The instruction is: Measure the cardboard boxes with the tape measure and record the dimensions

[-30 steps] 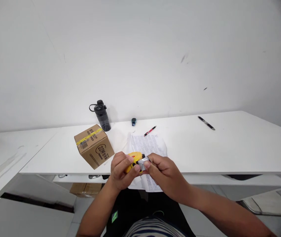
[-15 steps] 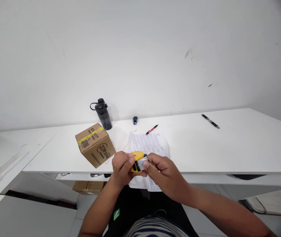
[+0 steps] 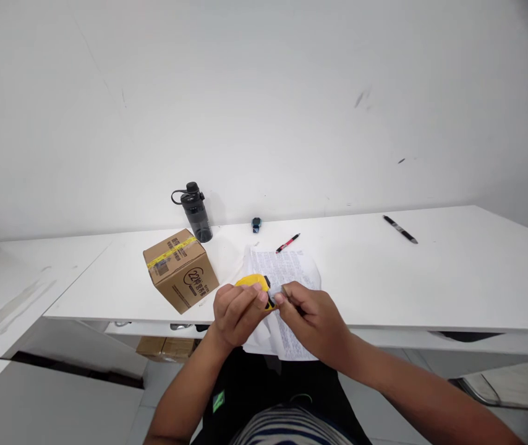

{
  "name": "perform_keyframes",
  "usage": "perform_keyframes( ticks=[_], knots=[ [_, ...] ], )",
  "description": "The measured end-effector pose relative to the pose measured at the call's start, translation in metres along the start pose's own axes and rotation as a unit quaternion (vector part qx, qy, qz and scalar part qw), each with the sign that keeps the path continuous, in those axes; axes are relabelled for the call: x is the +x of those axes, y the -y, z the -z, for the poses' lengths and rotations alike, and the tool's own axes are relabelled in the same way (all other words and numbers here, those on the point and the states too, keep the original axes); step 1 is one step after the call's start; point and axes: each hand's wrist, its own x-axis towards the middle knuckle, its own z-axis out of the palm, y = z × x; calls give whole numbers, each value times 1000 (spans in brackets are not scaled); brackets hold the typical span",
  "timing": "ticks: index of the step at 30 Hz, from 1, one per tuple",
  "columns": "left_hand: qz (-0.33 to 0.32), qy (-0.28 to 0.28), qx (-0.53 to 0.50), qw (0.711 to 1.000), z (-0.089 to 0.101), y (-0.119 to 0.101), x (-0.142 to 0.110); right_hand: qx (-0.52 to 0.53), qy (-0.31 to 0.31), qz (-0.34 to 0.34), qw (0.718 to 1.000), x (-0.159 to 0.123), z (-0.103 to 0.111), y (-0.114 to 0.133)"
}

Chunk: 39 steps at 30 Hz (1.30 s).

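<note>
My left hand [image 3: 237, 314] is wrapped round the yellow and black case of a tape measure [image 3: 257, 281], above the desk's front edge. On the other side of it, my right hand [image 3: 315, 318] pinches the light grey part that sticks out at the right of the case; most of that part is hidden by the fingers. Printed white sheets [image 3: 287, 267] lie under both hands and hang over the edge towards my lap. A black and red pen [image 3: 288, 243] lies just beyond the sheets.
Left of my hands stands a cardboard box [image 3: 180, 272] with yellow tape across its top. Behind it is a dark water bottle [image 3: 198, 216]. A watch [image 3: 256, 225] lies near the wall, and a black marker [image 3: 400, 229] lies at the right of the white desk [image 3: 431, 278].
The tape measure has turned in my hands, so that less of its grey part shows. Both hands have shifted slightly, and the whole view has moved a little.
</note>
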Motion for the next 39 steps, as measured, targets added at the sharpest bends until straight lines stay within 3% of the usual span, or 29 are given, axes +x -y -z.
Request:
perform_keyframes(
  ticks=[12, 18, 22, 24, 27, 29, 31, 33, 36, 37, 39],
  knots=[
    [3, 2, 16, 1000, -4, 2, 1, -80, -24, 73, 994, 0, 0, -11],
    [5, -15, 12, 1000, -5, 5, 6, -35, -38, 118, 992, -9, 0, -18],
    [44, -11, -7, 999, -3, 5, 6, 16, -73, 101, 992, -11, -5, -25],
    [103, -17, -52, 993, -3, 0, 3, 55, -84, 64, 993, -11, -11, -34],
    [262, -88, -168, 946, -7, -17, -3, 159, -10, 12, 987, -12, -22, -47],
    [373, -154, -250, 880, -11, -31, -5, 226, 80, -2, 971, -13, -30, -50],
    [461, -177, -304, 814, -12, -41, -4, 251, 137, -2, 958, -13, -36, -46],
    [521, -165, -311, 778, -8, -41, -3, 235, 158, -14, 959, -9, -39, -40],
    [575, -115, -299, 753, 11, -22, -4, 178, 187, -38, 965, 5, -36, -34],
    [596, -88, -315, 734, 20, -12, -6, 152, 203, -34, 967, 12, -34, -33],
    [647, -18, -366, 669, 42, 7, -9, 100, 246, -2, 964, 28, -29, -31]
  ],
)
